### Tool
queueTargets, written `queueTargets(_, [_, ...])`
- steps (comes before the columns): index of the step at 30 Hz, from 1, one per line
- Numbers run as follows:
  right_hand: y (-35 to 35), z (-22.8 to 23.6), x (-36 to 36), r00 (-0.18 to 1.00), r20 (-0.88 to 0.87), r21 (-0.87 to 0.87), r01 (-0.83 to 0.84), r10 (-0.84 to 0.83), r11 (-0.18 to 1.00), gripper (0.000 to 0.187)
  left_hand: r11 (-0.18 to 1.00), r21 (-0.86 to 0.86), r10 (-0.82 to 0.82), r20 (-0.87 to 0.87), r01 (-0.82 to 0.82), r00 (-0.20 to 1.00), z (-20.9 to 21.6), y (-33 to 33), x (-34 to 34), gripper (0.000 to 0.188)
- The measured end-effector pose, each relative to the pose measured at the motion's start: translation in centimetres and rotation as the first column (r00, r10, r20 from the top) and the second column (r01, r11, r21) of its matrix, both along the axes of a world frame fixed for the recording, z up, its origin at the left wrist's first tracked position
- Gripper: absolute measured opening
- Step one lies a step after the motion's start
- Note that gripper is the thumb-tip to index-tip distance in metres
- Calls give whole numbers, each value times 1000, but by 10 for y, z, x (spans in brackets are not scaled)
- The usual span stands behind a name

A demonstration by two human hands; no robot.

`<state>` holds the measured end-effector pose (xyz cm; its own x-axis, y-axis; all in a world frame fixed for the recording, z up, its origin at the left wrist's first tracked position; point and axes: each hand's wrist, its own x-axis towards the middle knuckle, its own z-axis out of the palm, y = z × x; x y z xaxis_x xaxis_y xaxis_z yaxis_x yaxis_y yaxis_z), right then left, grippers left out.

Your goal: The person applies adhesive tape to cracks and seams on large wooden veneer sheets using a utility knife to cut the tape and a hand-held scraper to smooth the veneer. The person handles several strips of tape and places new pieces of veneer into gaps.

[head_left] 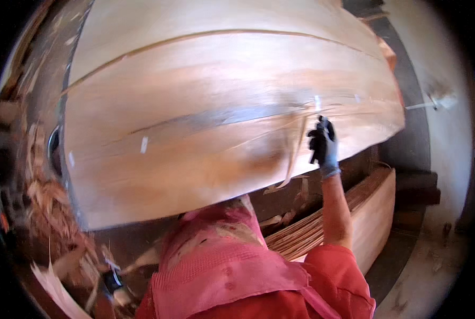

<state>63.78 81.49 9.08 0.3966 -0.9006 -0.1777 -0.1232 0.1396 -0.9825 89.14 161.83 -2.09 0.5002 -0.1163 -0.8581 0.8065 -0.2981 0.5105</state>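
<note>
A large sheet of pale wood veneer (195,175) lies over the work surface in front of me, with several small white tape pieces (143,144) on it. Over the sheet's right part is my right hand (323,142), in a black and grey glove, its fingers curled together. Whatever they hold, if anything, is too blurred to name. Just left of that hand a narrow veneer strip (297,149) hangs toward the near edge. Low at the left, what looks like my left hand (113,280) in a dark glove is small and blurred; its fingers do not show clearly.
A stack of veneer sheets (333,218) stands below the surface at my right. Torn veneer scraps (51,212) heap up along the left side. Another pale sheet (221,16) lies beyond a curved edge, and a light wall strip (445,138) runs down the right.
</note>
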Motion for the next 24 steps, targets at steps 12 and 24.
queueTargets(12, [139, -37, 79, 765, -181, 47, -621, 618, 783, 42, 828, -558, 43, -47, -62, 998, 50, -107, 31, 43])
queueTargets(24, [335, -39, 228, 20, -58, 115, -993, 998, 26, 56, 865, -490, 204, 149, -108, 968, 83, -187, -19, 29])
